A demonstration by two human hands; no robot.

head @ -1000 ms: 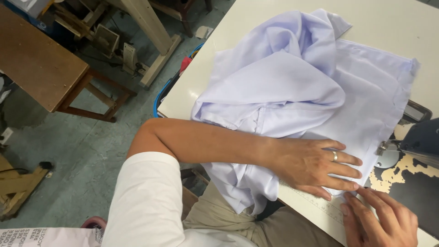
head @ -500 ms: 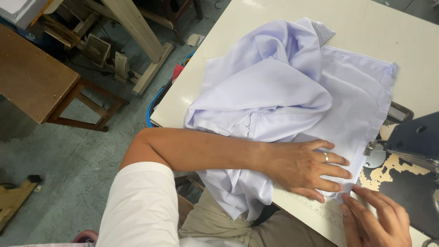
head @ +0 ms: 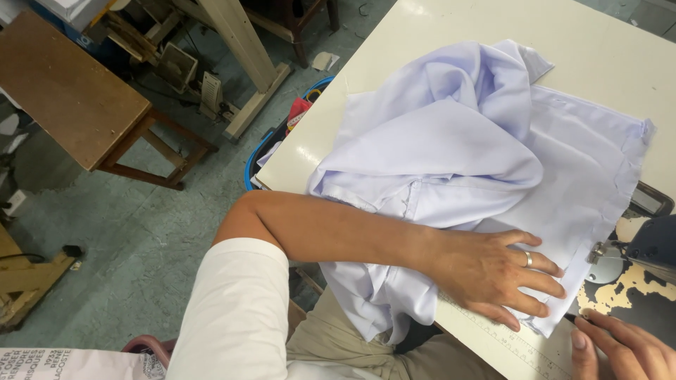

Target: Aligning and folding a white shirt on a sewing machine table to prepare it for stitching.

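Note:
A pale lilac garment (head: 458, 162) lies bunched on a cream sewing table (head: 598, 49), one part hanging off the near edge over my lap. My left hand (head: 493, 274), a ring on one finger, lies flat with fingers spread on the cloth's near right part, pressing it down beside the sewing machine (head: 644, 253). My right hand (head: 620, 348) shows only partly at the bottom right corner; its fingertips rest at the cloth's edge close to the machine's foot. A printed ruler (head: 507, 338) runs along the table's near edge.
To the left stands a brown wooden bench (head: 63, 91) on a grey-green floor. A blue-rimmed basket (head: 271, 141) with scraps sits against the table's left side. Wooden frames and a pedal lie at the top left. The machine's worn black bed (head: 634, 295) fills the right.
The view has shifted slightly, so the table sits further right and lower in frame. My left hand stays flat on the cloth; my right hand has slipped lower towards the corner.

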